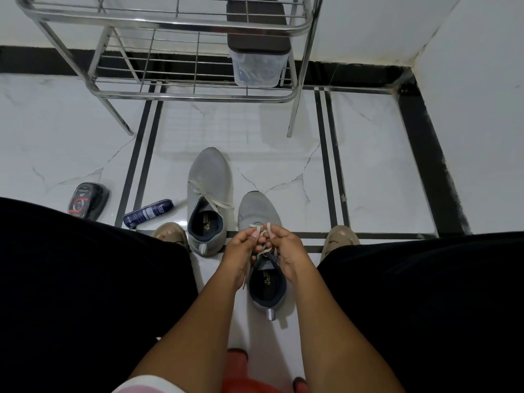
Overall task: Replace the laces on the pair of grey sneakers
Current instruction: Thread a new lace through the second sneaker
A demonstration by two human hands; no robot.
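Head view looks down between two knees in black cloth at a white marble floor (368, 171) with black stripes. The near grey sneaker (259, 211) stands on the floor between the person's feet, toe pointing away, its dark opening toward the camera. Both hands meet over its lacing. The left hand (241, 248) has its fingers (255, 233) curled, pinching a pale lace (262, 230) just above the tongue; the right hand (286, 248) also has its fingers curled round the lace from the other side. Crossed strands of the lace show between the two hands.

The second grey sneaker (208, 177) stands just to the left and farther off, with a pale lace tied loosely across it. Left of it lie a blue spray can (149, 212) and a dark shoe-polish sponge (88, 201). Beyond, a steel rack (170, 24) holds a clear container with a dark lid (256, 52).
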